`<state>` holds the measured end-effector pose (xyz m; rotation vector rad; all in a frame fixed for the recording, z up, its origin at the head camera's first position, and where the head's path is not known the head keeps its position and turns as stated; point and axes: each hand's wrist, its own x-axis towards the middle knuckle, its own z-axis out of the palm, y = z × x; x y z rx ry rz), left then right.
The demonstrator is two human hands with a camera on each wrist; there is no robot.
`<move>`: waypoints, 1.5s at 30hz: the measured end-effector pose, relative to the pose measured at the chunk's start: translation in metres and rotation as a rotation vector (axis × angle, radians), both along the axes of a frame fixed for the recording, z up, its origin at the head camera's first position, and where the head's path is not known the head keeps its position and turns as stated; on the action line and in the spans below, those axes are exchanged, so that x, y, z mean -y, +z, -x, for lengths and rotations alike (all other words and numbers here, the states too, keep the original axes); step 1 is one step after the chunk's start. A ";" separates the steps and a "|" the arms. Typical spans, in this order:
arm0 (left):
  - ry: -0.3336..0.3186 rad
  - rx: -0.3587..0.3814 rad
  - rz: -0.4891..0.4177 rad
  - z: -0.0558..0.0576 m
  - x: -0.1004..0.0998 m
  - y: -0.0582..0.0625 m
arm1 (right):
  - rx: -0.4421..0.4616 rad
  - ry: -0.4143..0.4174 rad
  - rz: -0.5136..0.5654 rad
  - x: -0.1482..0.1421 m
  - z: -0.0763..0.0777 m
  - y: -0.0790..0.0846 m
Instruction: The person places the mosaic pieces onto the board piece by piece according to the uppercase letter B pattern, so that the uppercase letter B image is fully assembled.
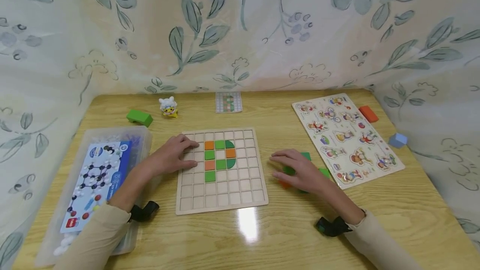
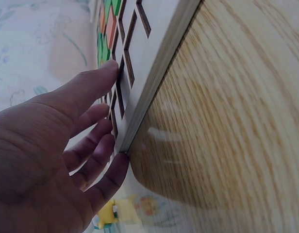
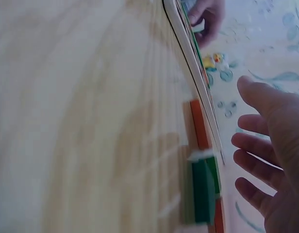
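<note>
A wooden grid board (image 1: 222,199) lies mid-table, with orange, light green and dark green tiles (image 1: 220,164) set in its upper middle cells in a letter-P shape. My left hand (image 1: 170,153) rests on the board's left edge, fingers extended and lightly bent; its fingertips touch the board (image 2: 140,97) and hold nothing. To the right of the board, my right hand (image 1: 300,169) hovers with loosely spread fingers over a small group of green and orange pieces (image 1: 306,156). In the right wrist view a gap separates these fingers from the dark green piece (image 3: 203,191) and the orange piece (image 3: 200,124).
A patterned card (image 1: 228,102) lies behind the board. A plastic box (image 1: 88,132) with a molecule-kit sheet stands left, near a green block (image 1: 139,117) and a toy figure (image 1: 168,106). Right are a picture puzzle board (image 1: 346,143), a red block (image 1: 368,113) and a blue block (image 1: 398,140).
</note>
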<state>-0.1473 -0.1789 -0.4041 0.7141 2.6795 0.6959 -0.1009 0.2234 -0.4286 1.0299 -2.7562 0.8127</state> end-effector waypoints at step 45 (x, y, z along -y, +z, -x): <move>0.002 0.002 -0.004 -0.002 0.001 0.002 | -0.133 -0.148 -0.106 -0.103 -0.014 -0.017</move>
